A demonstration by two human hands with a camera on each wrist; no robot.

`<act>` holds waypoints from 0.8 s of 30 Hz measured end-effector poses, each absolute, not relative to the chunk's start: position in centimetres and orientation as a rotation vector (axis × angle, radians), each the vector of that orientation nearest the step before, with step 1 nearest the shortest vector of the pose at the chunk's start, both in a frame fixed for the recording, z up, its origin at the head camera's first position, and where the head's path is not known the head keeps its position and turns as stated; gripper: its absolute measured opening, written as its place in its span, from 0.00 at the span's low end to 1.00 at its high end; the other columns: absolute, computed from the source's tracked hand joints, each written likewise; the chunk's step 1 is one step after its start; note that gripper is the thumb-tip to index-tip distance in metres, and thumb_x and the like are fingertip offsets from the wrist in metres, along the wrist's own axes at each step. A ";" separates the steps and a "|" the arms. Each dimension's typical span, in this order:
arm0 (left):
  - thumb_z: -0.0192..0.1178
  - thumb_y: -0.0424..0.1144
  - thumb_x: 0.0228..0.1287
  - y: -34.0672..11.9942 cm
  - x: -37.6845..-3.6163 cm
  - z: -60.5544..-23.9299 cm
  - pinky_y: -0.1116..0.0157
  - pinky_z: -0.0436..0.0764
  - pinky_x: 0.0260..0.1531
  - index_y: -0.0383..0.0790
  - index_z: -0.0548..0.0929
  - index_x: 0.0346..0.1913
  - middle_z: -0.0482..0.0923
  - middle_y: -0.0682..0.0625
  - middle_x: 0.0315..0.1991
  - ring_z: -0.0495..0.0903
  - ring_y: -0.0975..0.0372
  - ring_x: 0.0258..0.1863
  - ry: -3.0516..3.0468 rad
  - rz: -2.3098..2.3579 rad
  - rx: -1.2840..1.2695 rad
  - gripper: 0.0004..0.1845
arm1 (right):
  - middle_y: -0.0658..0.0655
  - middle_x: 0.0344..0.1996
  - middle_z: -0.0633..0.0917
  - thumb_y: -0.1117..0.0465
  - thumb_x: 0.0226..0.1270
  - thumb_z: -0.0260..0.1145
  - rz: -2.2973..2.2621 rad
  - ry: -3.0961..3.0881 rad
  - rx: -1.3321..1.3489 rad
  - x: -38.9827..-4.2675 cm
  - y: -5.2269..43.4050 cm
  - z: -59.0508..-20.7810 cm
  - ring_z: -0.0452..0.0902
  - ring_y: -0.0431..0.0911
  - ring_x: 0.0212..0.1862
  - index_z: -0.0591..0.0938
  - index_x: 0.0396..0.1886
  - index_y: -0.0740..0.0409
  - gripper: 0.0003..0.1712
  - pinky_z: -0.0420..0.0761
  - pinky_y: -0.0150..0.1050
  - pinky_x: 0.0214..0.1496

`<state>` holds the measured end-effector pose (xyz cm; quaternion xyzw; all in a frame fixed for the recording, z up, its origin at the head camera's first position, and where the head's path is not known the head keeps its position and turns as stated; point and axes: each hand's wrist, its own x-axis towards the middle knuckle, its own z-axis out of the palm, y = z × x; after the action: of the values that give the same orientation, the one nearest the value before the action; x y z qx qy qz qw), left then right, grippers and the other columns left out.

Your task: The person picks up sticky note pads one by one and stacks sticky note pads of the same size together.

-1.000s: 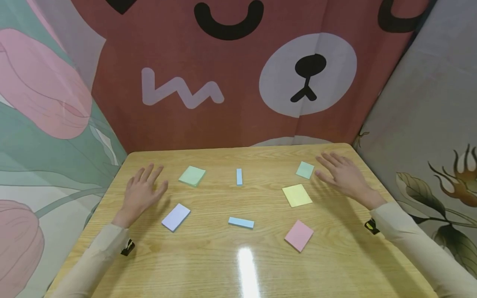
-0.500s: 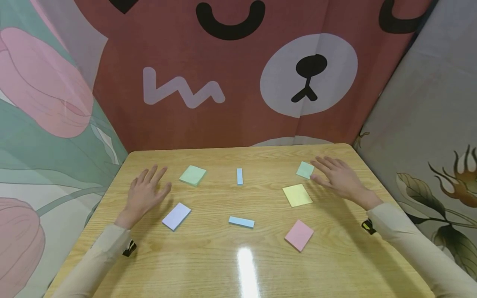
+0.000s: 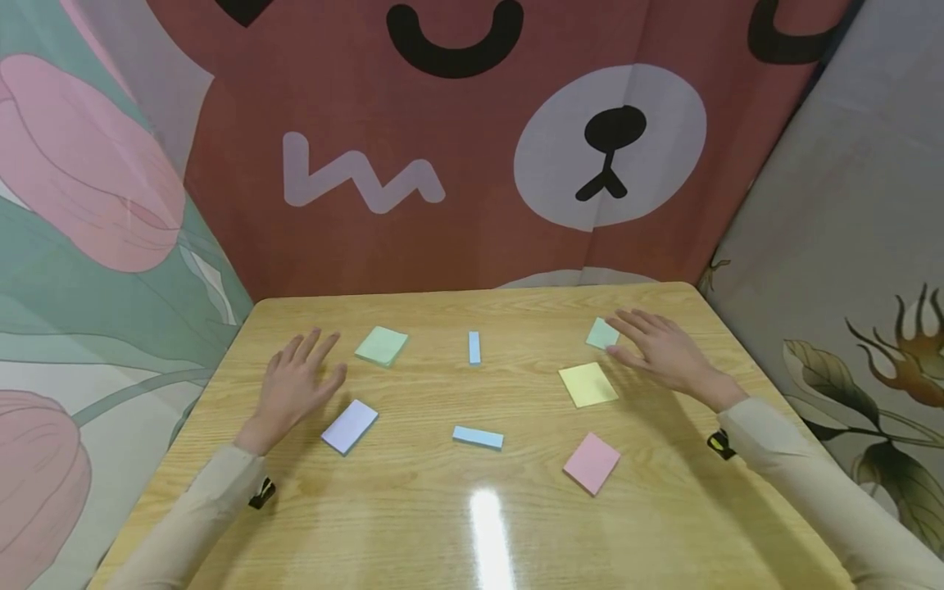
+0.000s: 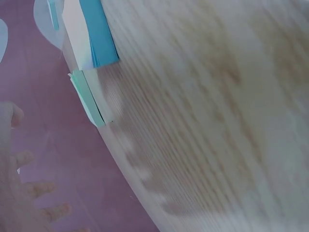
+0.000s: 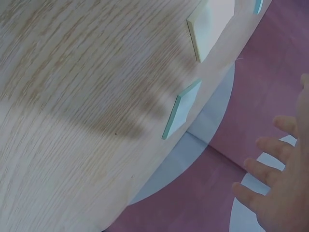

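Observation:
My left hand (image 3: 295, 389) hovers over the left side of the table with its fingers spread, holding nothing. Just right of it lie a green sticky note pad (image 3: 381, 346) and, closer to me, a lilac pad (image 3: 350, 427). On the other side my right hand (image 3: 667, 354) hangs above the table, fingers extended and bare. Its fingertips overlap the edge of a small mint green pad (image 3: 601, 333) in the head view. A yellow pad (image 3: 587, 385) lies below that one. In the right wrist view the mint pad (image 5: 182, 110) sits well apart from the fingers.
Two narrow blue pads lie mid-table, one upright strip (image 3: 474, 347) farther back and one crosswise strip (image 3: 478, 437) nearer. A pink pad (image 3: 592, 464) is at the front right. Printed cloth (image 3: 472, 246) hangs behind the wooden table (image 3: 398, 524) and at both sides.
Both hands have drifted slightly inward: the left one to the right, the right one to the left over the mint pad's edge. All the pads have stayed in place.

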<state>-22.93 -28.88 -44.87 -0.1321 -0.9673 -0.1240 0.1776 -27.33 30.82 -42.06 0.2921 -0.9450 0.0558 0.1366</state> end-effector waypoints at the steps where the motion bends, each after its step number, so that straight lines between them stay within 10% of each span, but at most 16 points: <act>1: 0.51 0.57 0.72 -28.8 -22.9 -44.9 0.31 0.58 0.58 0.44 0.67 0.73 0.62 0.35 0.71 0.58 0.36 0.68 -2.728 -0.351 -0.378 0.33 | 0.68 0.67 0.70 0.45 0.72 0.60 0.161 -2.735 0.850 -27.4 30.7 -42.1 0.61 0.66 0.69 0.69 0.72 0.60 0.36 0.59 0.65 0.66; 24: 0.49 0.58 0.72 -27.2 -22.3 -45.5 0.34 0.57 0.61 0.47 0.66 0.74 0.60 0.37 0.73 0.57 0.38 0.70 -2.758 -0.376 -0.410 0.33 | 0.66 0.69 0.69 0.42 0.72 0.59 0.178 -2.735 0.920 -28.3 28.9 -42.3 0.62 0.66 0.69 0.70 0.71 0.60 0.36 0.60 0.64 0.66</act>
<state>-22.26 -27.16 -45.50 -0.1438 -0.9671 -0.1317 0.1632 -28.34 28.90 -42.34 0.3158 -0.9386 0.0612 0.1247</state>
